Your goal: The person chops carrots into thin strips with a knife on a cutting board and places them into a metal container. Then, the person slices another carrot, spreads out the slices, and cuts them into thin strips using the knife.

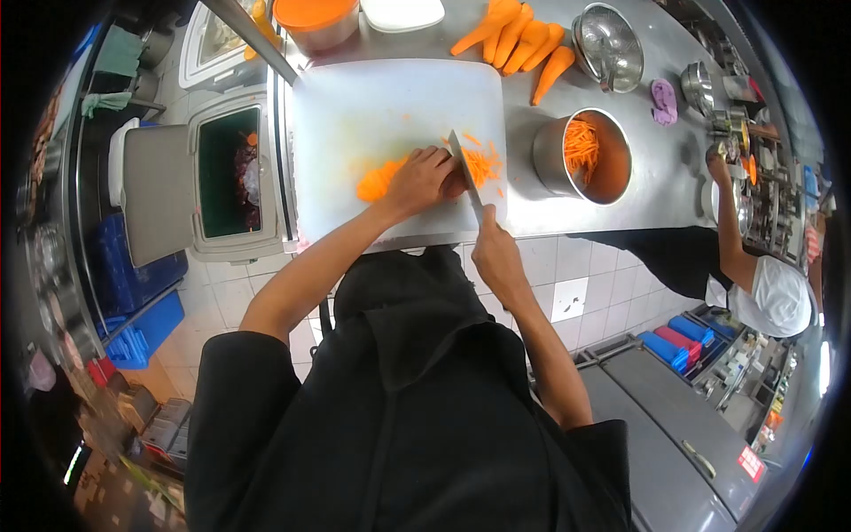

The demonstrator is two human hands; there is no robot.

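Note:
On the white cutting board [355, 106], my left hand [422, 183] presses down with curled fingers on sliced carrot [374, 181], part of which shows to its left. My right hand [497, 254] is wrapped round the handle of a kitchen knife [467, 174]. The blade stands upright against the fingertips of my left hand, which hide the carrot under them. Thin carrot strips [484, 167] lie loose just right of the blade.
Right of the board stands a steel pot [551, 160] with carrot strips inside. Peeled whole carrots [532, 46] and a colander [612, 40] lie behind. An open bin [206, 115] is at left. Another person [769, 293] works at the far right.

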